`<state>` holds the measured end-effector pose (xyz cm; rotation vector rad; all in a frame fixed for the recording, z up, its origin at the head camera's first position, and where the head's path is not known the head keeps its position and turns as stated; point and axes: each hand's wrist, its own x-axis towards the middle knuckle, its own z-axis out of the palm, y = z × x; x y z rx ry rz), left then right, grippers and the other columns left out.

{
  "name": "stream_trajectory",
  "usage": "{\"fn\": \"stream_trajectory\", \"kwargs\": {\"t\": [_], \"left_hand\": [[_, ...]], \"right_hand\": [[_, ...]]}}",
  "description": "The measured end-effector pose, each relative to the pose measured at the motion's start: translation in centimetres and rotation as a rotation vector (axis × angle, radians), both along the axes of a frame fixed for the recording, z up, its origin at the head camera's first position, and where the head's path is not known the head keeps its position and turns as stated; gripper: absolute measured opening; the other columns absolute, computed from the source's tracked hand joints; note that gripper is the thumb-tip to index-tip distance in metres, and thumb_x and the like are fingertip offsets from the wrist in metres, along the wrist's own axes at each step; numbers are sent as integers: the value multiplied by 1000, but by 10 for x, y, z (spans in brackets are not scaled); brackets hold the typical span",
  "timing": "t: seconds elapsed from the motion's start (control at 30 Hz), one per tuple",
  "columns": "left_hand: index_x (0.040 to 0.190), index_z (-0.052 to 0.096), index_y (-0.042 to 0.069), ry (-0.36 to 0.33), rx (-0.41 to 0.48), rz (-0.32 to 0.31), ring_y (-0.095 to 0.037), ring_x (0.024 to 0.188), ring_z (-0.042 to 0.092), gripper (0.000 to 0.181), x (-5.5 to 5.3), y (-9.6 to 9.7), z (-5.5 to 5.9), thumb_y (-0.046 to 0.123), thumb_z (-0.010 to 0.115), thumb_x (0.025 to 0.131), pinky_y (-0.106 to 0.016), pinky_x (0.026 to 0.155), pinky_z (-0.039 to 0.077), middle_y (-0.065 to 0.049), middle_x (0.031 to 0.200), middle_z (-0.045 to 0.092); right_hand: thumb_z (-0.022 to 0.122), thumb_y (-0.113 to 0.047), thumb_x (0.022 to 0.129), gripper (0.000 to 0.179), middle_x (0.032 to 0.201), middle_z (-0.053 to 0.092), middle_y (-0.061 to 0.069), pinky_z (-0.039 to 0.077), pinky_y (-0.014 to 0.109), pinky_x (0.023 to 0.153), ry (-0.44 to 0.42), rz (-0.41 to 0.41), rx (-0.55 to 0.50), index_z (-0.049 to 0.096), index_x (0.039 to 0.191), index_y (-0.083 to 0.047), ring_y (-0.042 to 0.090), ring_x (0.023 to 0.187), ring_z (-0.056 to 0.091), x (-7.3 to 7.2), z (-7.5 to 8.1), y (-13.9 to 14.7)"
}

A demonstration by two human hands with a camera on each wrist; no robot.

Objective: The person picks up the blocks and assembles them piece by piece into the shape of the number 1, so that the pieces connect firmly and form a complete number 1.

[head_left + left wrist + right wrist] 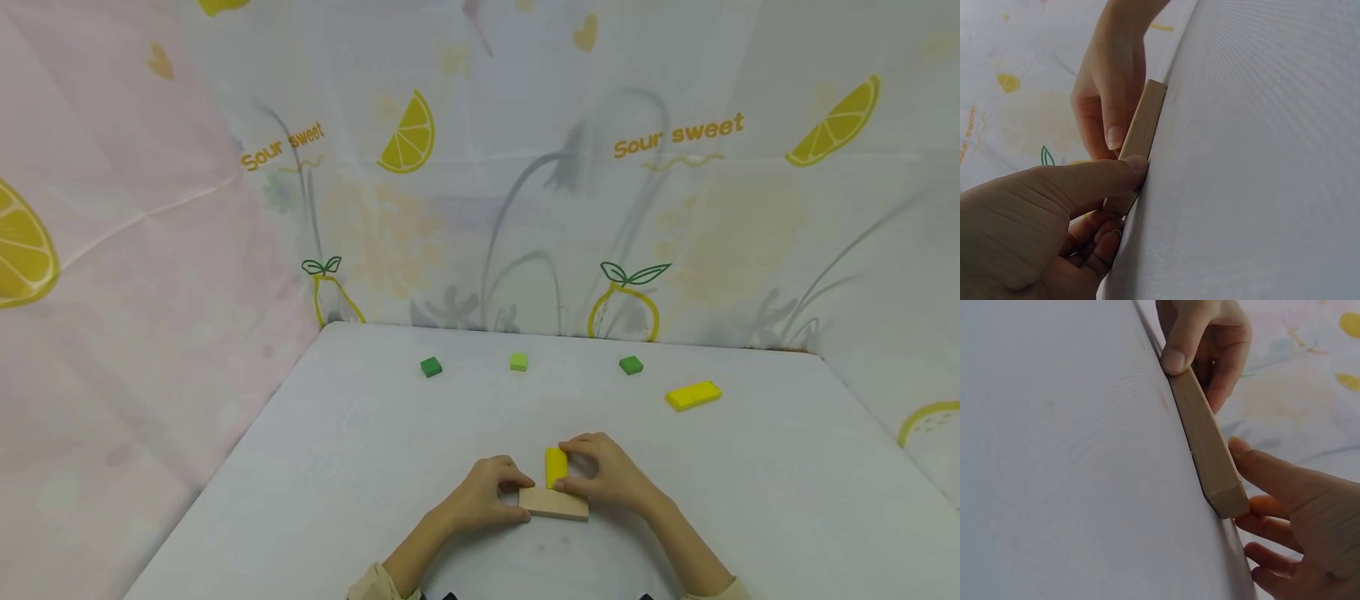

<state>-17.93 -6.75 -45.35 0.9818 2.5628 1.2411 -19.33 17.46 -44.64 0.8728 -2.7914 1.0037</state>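
A plain wooden block (553, 503) lies lengthwise on the white table near its front. My left hand (483, 496) pinches the block's left end, thumb on the near side and fingers on the far side. Just behind the block, a small yellow block (556, 467) points away from me, its near end right at the wooden block's far edge. My right hand (611, 475) holds the yellow block from the right between thumb and fingers. In the right wrist view, the wooden block (1204, 440) hides the yellow one, and the right thumb (1266, 465) lies beside its far edge.
Farther back on the white table (360, 450) are a dark green block (431, 367), a light green block (519, 362) and another green block (632, 365). A longer yellow block (693, 396) lies at the back right. A lemon-printed cloth (480, 208) hangs behind the table.
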Motion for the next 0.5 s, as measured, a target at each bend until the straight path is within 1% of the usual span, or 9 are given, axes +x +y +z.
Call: {"fn": "stream_trajectory", "kwargs": {"t": [0.17, 0.23, 0.4, 0.5], "left_hand": [[100, 72, 3, 4, 13, -6, 0, 77, 48, 32, -1, 0, 0, 11, 81, 70, -17, 71, 45, 4, 85, 60], [99, 72, 2, 3, 18, -7, 0, 77, 49, 32, -1, 0, -1, 10, 82, 70, -17, 71, 45, 3, 85, 61], [99, 72, 2, 8, 23, -4, 0, 77, 49, 32, -1, 0, -1, 10, 82, 70, -17, 71, 45, 3, 85, 61], [100, 72, 2, 10, 17, -6, 0, 76, 48, 32, -1, 0, -1, 11, 81, 70, -17, 71, 45, 4, 86, 61]], "right_hand": [[76, -36, 77, 55, 113, 62, 11, 42, 53, 92, -58, 14, -21, 64, 116, 1, 32, 106, 54, -1, 2, 4], [76, -35, 77, 55, 113, 63, 12, 42, 53, 91, -54, 27, -23, 63, 116, 1, 33, 106, 55, -1, 2, 5], [76, -32, 77, 52, 113, 64, 11, 43, 51, 90, -13, 55, -18, 64, 116, 0, 33, 104, 56, -3, 3, 9], [76, -31, 78, 52, 113, 64, 12, 43, 50, 90, -15, 71, -24, 63, 116, 0, 32, 105, 56, -4, 3, 11]]}}
